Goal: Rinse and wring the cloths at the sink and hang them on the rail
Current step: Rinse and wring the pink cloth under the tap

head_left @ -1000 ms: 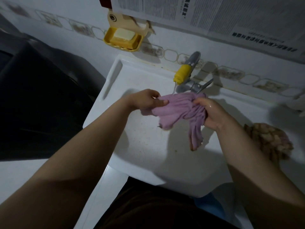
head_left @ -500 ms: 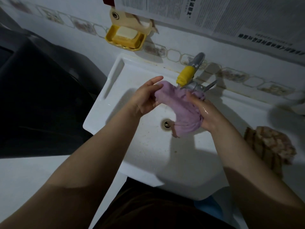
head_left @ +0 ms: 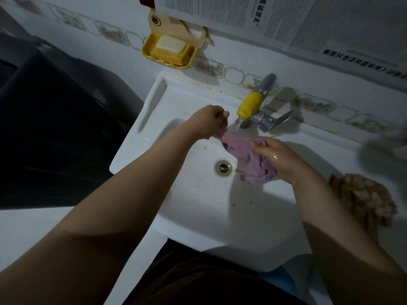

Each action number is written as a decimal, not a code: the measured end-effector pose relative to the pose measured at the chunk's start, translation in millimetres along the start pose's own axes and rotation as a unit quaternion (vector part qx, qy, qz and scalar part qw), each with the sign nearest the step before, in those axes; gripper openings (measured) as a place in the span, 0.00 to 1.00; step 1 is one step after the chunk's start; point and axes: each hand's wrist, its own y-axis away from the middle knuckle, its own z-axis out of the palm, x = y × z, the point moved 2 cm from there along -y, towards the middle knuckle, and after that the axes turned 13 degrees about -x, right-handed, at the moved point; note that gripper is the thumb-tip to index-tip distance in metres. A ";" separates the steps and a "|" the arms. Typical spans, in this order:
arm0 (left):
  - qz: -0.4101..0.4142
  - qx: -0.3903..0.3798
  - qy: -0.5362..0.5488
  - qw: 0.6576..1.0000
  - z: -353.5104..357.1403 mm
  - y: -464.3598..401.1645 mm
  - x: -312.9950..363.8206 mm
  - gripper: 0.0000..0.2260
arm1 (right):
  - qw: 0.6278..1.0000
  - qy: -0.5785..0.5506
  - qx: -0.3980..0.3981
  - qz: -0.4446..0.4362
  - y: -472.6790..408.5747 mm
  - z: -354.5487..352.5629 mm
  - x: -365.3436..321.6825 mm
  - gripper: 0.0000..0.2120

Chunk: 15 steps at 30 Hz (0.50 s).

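White tiled wall, newspaper (head_left: 286,20) taped up, yellow soap dish (head_left: 168,52) over the sink (head_left: 193,194). Under the yellow-tipped tap (head_left: 250,105), left hand (head_left: 208,122) pinches the purple cloth (head_left: 248,159); right hand (head_left: 278,157) grips it bunched. Brown cloth (head_left: 361,199) lies on the ledge, right.

White sink (head_left: 176,102) ledge (brown cloth (head_left: 363,201) on it)
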 end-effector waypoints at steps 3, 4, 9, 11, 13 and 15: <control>-0.027 -0.003 0.035 0.999 0.5 0.5 -5.9 0.20 | 0.986 -0.163 -0.003 -0.030 -3.9 -3.2 -1.4 0.10; -0.034 -0.013 0.116 0.993 1.3 1.7 -10.0 0.21 | 0.977 -0.208 -0.007 -0.036 -5.8 -4.6 -2.1 0.11; 0.069 -0.085 0.446 0.888 11.8 -5.8 -29.3 0.15 | 0.965 -0.252 -0.032 -0.058 -13.4 -7.3 -0.9 0.15; 0.100 -0.063 0.502 0.857 16.9 -7.9 -32.0 0.10 | 0.970 -0.231 -0.030 -0.072 -15.5 -8.4 0.6 0.13; 0.087 -0.020 0.517 0.851 25.5 -8.2 -30.4 0.10 | 0.977 -0.198 -0.018 -0.073 -16.7 -10.3 2.5 0.20; 0.026 0.029 0.516 0.856 35.7 -10.0 -23.9 0.12 | 0.989 -0.124 0.052 -0.056 -19.9 -1.0 3.3 0.16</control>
